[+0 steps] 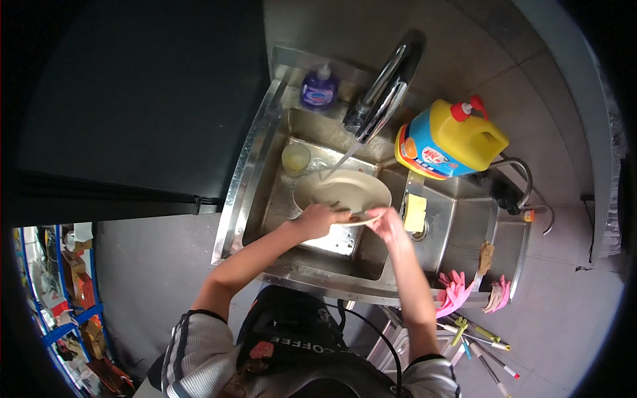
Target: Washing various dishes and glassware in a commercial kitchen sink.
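Note:
A cream-coloured plate is tilted over the left basin of a steel sink, under a stream of water from the chrome faucet. My left hand is closed at its near edge, with fingers lying over the inner face. At the near right rim, my right hand grips the plate between thumb and fingers. Past the plate's far left side, a small round cup with yellowish contents stands in the basin. The underside of the plate and the fingers beneath it are hidden.
A purple pump bottle stands at the back left. Right of the faucet is a big yellow jug with a red pump. A yellow sponge lies on the divider. Pink gloves and a brush rest at the right front edge.

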`<state>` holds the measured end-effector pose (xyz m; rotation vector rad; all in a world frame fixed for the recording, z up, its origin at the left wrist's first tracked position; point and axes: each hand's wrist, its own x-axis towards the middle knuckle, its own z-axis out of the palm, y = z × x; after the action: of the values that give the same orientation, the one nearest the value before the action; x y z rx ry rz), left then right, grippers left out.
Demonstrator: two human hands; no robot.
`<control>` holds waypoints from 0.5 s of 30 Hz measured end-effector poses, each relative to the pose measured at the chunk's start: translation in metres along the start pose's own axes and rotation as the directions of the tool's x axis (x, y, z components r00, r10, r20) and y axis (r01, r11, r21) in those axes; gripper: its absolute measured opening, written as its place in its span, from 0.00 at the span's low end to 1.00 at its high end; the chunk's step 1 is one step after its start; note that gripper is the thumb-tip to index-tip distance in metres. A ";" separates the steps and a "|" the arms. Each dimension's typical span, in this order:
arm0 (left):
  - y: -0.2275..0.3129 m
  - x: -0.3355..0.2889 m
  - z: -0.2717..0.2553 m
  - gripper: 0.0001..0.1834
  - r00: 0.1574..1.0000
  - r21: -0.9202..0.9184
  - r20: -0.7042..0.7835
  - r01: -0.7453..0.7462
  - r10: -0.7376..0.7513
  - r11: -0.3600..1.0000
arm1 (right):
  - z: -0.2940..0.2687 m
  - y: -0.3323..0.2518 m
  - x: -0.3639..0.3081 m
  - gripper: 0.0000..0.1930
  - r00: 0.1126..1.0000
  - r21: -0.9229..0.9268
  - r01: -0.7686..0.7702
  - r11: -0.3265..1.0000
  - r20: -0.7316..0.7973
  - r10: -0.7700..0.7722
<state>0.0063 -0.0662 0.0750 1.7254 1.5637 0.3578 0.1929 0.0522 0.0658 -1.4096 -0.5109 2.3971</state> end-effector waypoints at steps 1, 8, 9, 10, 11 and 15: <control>-0.004 -0.001 0.005 0.25 0.993 0.028 -0.042 -0.112 0.113 0.993 | -0.006 0.013 -0.004 0.10 0.995 0.043 0.096 0.994 -0.013 -0.096; -0.034 0.055 0.015 0.27 0.868 0.361 -0.429 -0.091 0.252 0.928 | -0.007 0.054 -0.022 0.20 0.936 0.155 0.350 0.924 -0.078 -0.342; -0.036 0.069 0.008 0.27 0.805 0.385 -0.542 -0.017 0.242 0.923 | -0.005 0.058 -0.024 0.20 0.925 0.148 0.379 0.913 -0.087 -0.370; -0.038 0.084 0.005 0.27 0.804 0.383 -0.541 -0.026 0.247 0.924 | -0.007 0.060 -0.024 0.20 0.911 0.137 0.411 0.901 -0.100 -0.401; -0.038 0.096 0.002 0.26 0.719 0.392 -0.639 0.001 0.272 0.920 | -0.007 0.059 -0.026 0.20 0.908 0.131 0.416 0.900 -0.104 -0.405; -0.063 0.126 -0.011 0.21 0.694 -0.078 -0.620 0.411 -0.367 0.908 | 0.012 0.058 -0.030 0.19 0.888 0.134 0.456 0.880 -0.137 -0.439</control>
<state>-0.0202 0.0525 0.0031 1.3141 2.3970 0.7168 0.1915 -0.0139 0.0684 -1.1813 -0.5338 1.9373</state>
